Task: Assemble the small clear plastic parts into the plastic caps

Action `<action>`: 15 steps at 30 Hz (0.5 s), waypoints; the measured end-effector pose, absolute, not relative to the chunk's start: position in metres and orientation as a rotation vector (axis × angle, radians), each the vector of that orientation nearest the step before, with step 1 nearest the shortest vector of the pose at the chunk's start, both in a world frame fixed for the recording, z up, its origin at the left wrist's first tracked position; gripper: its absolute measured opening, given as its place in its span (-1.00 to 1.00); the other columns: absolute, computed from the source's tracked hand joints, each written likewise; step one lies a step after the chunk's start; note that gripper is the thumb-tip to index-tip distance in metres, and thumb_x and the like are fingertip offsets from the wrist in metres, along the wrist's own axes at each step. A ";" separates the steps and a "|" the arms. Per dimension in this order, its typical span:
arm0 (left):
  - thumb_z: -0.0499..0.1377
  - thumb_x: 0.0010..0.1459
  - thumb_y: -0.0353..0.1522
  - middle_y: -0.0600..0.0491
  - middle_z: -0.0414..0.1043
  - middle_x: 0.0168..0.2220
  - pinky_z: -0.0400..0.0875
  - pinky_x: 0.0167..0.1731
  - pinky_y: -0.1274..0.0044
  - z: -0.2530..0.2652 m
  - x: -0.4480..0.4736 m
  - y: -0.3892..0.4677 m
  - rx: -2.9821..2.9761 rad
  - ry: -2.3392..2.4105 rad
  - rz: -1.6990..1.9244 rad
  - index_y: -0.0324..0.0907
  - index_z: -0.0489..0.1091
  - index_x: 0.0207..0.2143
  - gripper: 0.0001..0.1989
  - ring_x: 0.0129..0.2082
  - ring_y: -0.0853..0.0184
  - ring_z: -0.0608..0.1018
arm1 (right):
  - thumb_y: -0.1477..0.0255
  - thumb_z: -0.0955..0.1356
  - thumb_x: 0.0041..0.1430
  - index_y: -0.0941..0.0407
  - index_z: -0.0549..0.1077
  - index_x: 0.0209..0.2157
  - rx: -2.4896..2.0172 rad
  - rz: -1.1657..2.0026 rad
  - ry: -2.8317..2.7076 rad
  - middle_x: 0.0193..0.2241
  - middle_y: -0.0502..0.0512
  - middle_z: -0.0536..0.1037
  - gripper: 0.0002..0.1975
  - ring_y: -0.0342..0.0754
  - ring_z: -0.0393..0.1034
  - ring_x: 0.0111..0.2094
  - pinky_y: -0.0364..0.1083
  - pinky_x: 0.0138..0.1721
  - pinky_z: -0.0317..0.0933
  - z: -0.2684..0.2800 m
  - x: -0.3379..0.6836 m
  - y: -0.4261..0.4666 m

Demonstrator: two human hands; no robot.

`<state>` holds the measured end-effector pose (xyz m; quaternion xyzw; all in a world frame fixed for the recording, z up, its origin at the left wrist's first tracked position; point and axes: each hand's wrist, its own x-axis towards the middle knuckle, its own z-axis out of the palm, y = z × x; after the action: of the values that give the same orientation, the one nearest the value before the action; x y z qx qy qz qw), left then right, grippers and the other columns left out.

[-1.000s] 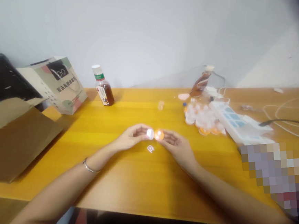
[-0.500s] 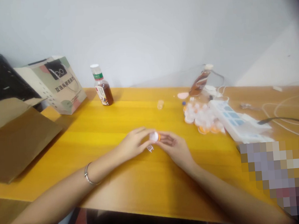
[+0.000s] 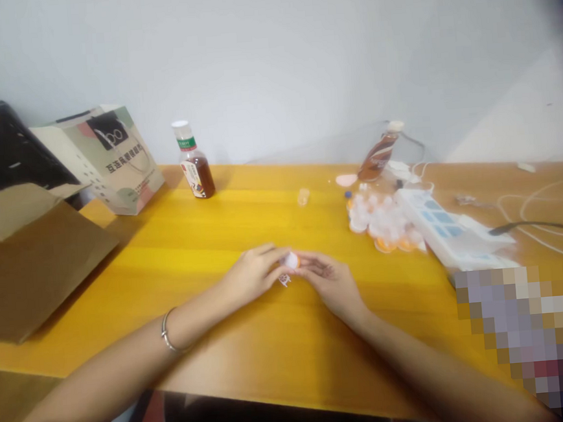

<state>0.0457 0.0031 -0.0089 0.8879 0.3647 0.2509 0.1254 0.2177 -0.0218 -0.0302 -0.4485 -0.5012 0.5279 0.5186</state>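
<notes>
Above the middle of the table, a small round white container with an orange cap or rim [image 3: 292, 261] is pinched between my two hands. The fingertips of my left hand [image 3: 259, 269] close on its white side. My right hand [image 3: 333, 282] grips its orange side with thumb and fingers. Just under the hands lies a small white openwork piece [image 3: 284, 280] on the table. Off to the right, a pile of similar small white and orange containers [image 3: 382, 219] rests in a heap. Blur hides finer detail of the held piece.
A brown drink bottle [image 3: 199, 172] stands at the back left beside a paper bag [image 3: 124, 161] and a cardboard box [image 3: 37, 263]. Another bottle [image 3: 379, 154] leans at the back right. White boxes [image 3: 435, 218] and cables [image 3: 534, 204] lie at right. A small clear piece [image 3: 303, 197] sits mid-table.
My fingers have closed in a little around the small container, and less of its orange part shows. The rest stays in place; the view has shifted slightly.
</notes>
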 end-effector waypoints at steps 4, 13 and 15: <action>0.02 0.16 -0.33 0.00 0.37 -0.32 0.35 -0.31 0.53 -0.010 0.046 0.003 2.571 1.041 0.720 -0.18 0.34 -0.12 -0.75 -0.36 0.38 0.43 | 0.49 0.40 -0.17 0.05 0.50 -0.38 -1.090 1.247 -1.199 -0.42 -0.04 0.58 -0.80 -0.08 0.47 -0.34 -0.03 -0.16 0.30 -0.027 0.216 -0.024; 0.03 0.15 -0.32 -0.01 0.37 -0.30 0.34 -0.28 0.52 -0.012 0.045 0.004 2.531 0.959 0.738 -0.18 0.33 -0.08 -0.71 -0.32 0.37 0.44 | 0.47 0.41 -0.21 0.06 0.51 -0.41 -1.129 1.283 -1.169 -0.44 -0.03 0.58 -0.81 -0.06 0.47 -0.37 -0.02 -0.19 0.31 -0.028 0.217 -0.023; 0.04 0.14 -0.29 0.00 0.36 -0.31 0.34 -0.28 0.53 -0.009 0.044 0.005 2.495 0.944 0.762 -0.18 0.33 -0.07 -0.69 -0.33 0.38 0.43 | 0.47 0.42 -0.20 0.07 0.50 -0.40 -1.120 1.300 -1.161 -0.43 -0.02 0.58 -0.80 -0.07 0.47 -0.36 -0.03 -0.18 0.30 -0.028 0.218 -0.021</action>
<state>0.0439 0.0051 -0.0094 0.8843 0.3344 0.2701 0.1825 0.2178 -0.0213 -0.0280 -0.4652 -0.4822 0.5398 0.5096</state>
